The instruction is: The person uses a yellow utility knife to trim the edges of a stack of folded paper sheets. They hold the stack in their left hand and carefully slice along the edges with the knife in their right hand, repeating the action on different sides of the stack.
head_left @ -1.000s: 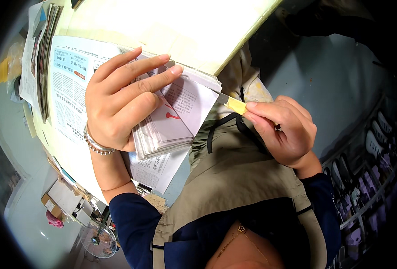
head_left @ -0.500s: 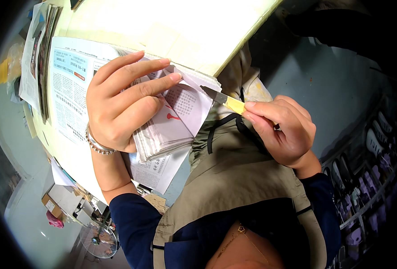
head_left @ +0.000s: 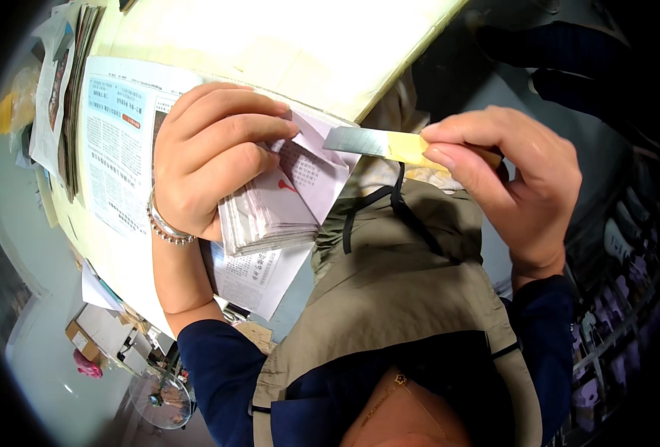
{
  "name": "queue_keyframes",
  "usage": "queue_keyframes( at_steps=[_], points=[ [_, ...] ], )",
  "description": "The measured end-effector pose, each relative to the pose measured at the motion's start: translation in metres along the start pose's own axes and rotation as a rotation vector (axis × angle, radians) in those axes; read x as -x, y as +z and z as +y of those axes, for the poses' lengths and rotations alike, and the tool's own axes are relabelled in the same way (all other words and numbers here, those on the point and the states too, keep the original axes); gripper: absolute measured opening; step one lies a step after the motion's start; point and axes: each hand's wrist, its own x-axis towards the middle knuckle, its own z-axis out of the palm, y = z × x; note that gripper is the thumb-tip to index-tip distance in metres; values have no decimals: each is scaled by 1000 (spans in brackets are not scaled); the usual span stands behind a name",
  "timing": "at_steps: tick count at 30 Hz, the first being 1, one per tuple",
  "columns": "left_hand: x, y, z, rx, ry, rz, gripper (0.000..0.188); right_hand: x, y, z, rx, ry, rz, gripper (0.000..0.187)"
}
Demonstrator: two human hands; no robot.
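My left hand (head_left: 222,153) is closed around a thick folded stack of newspaper (head_left: 270,216), its fingertips on the upper sheet. Layered edges of the stack face me, and a red mark shows on one fold. In my right hand (head_left: 520,175), thumb and fingers pinch the yellow-wrapped handle of a flat knife (head_left: 367,141). Its grey blade points left, and the tip overlaps the raised paper flap; I cannot tell whether they touch. Under the stack, an open newspaper (head_left: 118,149) lies spread on the table, with one sheet hanging past the near edge.
The pale table (head_left: 270,37) ends at an edge running down from the upper right. More stacked papers (head_left: 77,104) lie at its left end. Lower left stand a cardboard box (head_left: 84,339) and a fan (head_left: 162,398). A rack with purple items (head_left: 613,313) is at right.
My right hand has moved right and slightly up with the knife. The blade has turned from slanting to nearly level, showing its broad side. My left hand has shifted slightly right.
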Motion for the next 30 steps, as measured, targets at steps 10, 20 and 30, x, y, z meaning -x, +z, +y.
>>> queue_keyframes(
  at_steps=[10,20,30],
  points=[
    [2,6,-6,87,-35,-5,31,-72,-16,21,38,-41,-529,13],
    [3,9,-13,135,-18,-21,34,-78,-11,31,-202,144,-663,18],
    [11,0,-2,312,-217,-53,35,-24,45,19,-377,80,-586,16]
  ],
)
